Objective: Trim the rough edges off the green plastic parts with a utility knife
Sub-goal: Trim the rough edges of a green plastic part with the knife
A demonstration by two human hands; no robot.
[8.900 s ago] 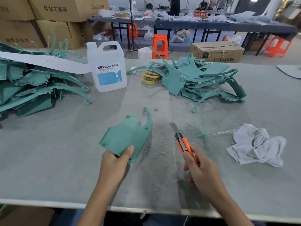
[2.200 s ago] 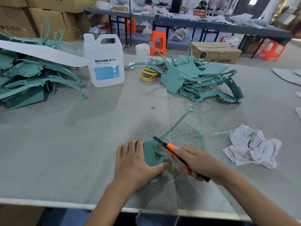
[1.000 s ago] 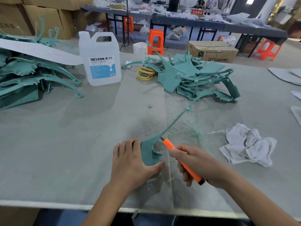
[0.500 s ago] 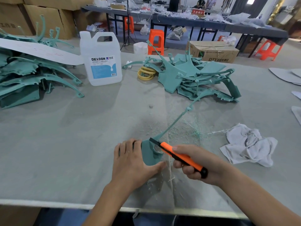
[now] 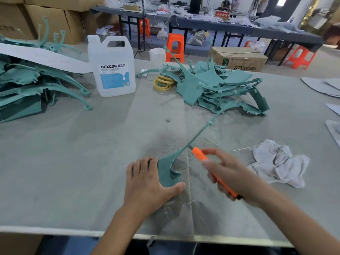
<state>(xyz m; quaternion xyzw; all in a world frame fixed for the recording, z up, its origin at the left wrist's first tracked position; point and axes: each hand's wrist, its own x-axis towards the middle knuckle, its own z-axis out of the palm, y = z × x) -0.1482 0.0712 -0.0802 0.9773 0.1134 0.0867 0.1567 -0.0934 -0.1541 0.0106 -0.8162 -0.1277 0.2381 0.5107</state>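
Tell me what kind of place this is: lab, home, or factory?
Probably a small factory's finishing area: heaps of identical green plastic parts on the worktable, stacked cardboard cartons, long tables with orange stools behind, and a utility knife in the right hand.

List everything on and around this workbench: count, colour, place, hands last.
green part: one, teal, front centre, under the left hand
utility knife: one, orange, in the right hand, blurred
left pile: many parts, teal, far left
right pile: many parts, teal, centre back
jug: one, white with blue label, between the piles
rings: a few, yellow, beside the right pile
rag: one, white, right side
shavings: scattered, pale, around the green part
sheet: one, white, over the left pile
stools: at least three, orange, floor behind
boxes: several, brown, floor behind
table: one, grey, under it all
left hand: one, flat on the green part
right hand: one, gripping the utility knife
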